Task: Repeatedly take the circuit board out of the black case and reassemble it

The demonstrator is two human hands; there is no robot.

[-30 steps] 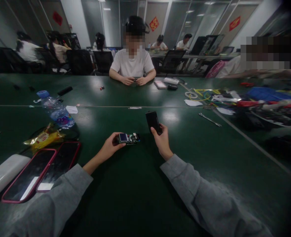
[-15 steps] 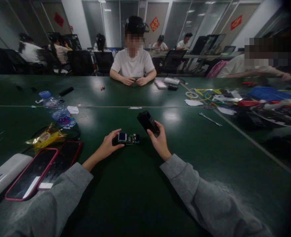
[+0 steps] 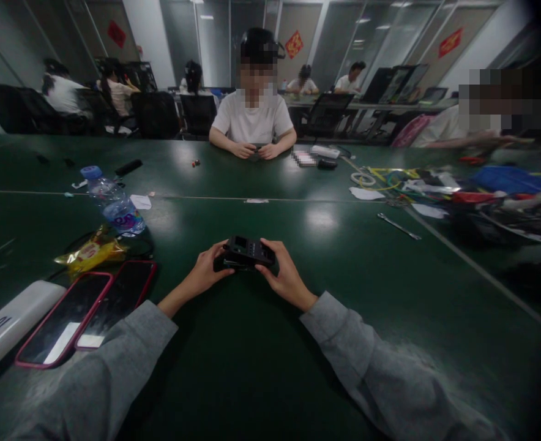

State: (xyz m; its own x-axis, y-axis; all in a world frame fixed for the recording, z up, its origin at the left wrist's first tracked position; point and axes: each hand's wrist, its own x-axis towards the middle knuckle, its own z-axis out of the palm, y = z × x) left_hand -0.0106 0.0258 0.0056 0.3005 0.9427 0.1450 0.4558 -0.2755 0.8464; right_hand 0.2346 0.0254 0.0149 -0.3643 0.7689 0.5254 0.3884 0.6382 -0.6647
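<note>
In the head view, at the centre of the frame, the black casing [image 3: 251, 247] is resting between two hands, its dark window and rows of small marks facing up. And look at the grip: the left hand [image 3: 201, 270] is taking the left end, fingers clamped with the thumb along the near edge, while the right hand [image 3: 285, 271] is pinching the right end, fingers over the far side and thumb in front. Both ends are being held, presumably for steadiness, and the top face is being left uncovered, perhaps so the person is able to watch it. A thin strip [image 3: 232, 265] is peeking out below the casing's near left edge; what it is, nobody can tell from here.

Now the arms: both are reaching up from the lower corners, the left sleeve [image 3: 128, 349] and right sleeve [image 3: 366, 358] slanting inward, wrists low, palms facing each other over the green surface [image 3: 243, 343]. Two phones [image 3: 63, 318] and a bottle [image 3: 117, 205] are sitting off to the left, and a wrench [image 3: 399, 226] is lying right of centre, all well apart from the hands, seemingly leaving the middle for the casing.
</note>
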